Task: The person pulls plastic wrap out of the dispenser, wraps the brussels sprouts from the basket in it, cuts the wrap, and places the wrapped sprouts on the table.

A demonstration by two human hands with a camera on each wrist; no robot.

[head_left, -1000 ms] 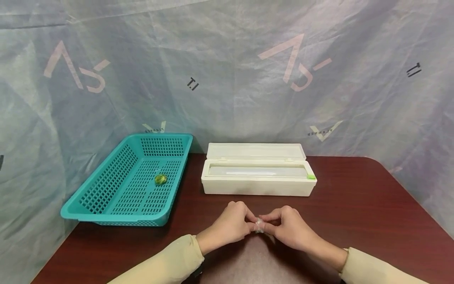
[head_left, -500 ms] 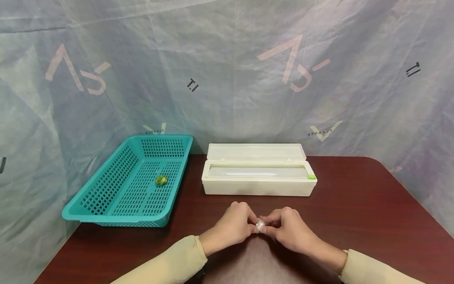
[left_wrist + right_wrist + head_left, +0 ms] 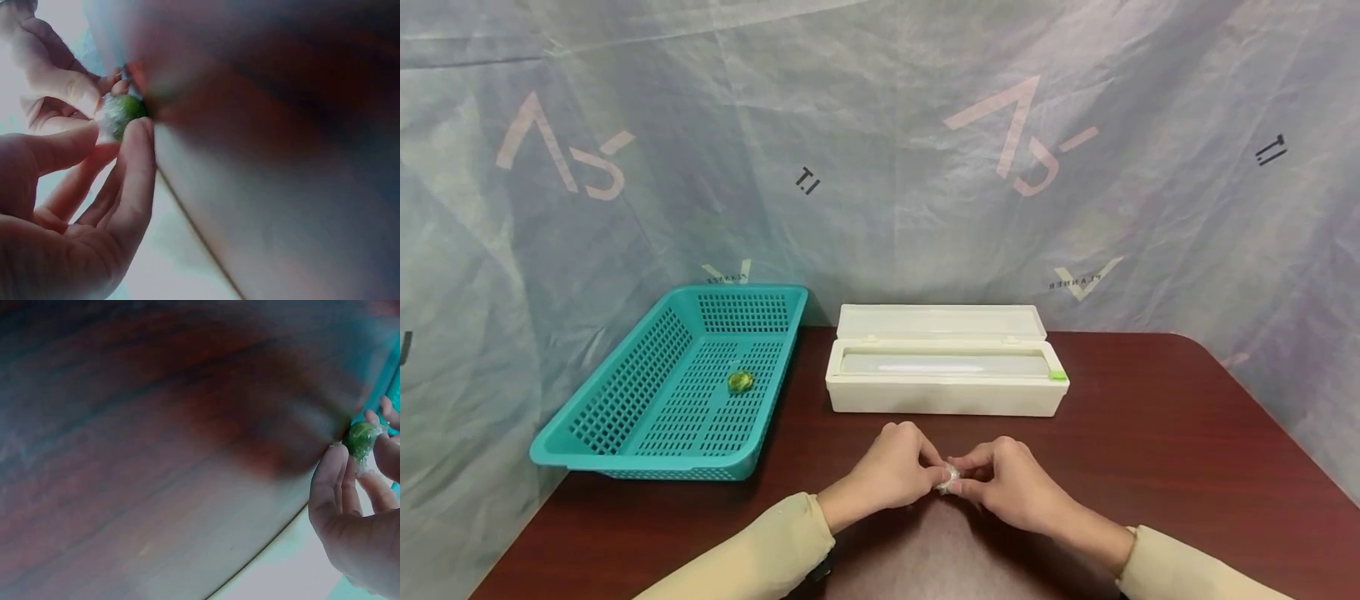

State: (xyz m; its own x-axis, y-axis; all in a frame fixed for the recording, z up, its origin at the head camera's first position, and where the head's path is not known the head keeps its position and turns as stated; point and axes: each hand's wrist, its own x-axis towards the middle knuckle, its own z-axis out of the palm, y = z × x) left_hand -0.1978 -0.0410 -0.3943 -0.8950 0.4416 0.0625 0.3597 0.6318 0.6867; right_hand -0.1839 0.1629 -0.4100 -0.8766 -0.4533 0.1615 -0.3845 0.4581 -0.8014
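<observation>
A small round green thing [image 3: 131, 109], like a Brussels sprout or lime, is wrapped in crumpled clear cling film [image 3: 950, 478]. Both hands hold it just above the table, near the middle of the head view. My left hand [image 3: 887, 468] pinches the film on its left side between thumb and fingers. From the other side, my right hand [image 3: 1011, 483] grips it, thumb toward the body and forefinger beyond. The right wrist view shows the green ball [image 3: 359, 440] bare-faced toward the table with film bunched beside it.
A teal plastic basket [image 3: 647, 461] stands at the left, with one green wrapped ball [image 3: 740, 382] on its floor. Behind the hands is a white cling film dispenser [image 3: 943, 398], lid up, roll inside, green cutter slider [image 3: 1057, 375] at its right. A grey sheet [image 3: 880, 167] hangs behind the table.
Both hands stay in place around the wrapped ball. The left fingertips shift slightly over the film, first a little right, then back left. The basket and dispenser stand as before.
</observation>
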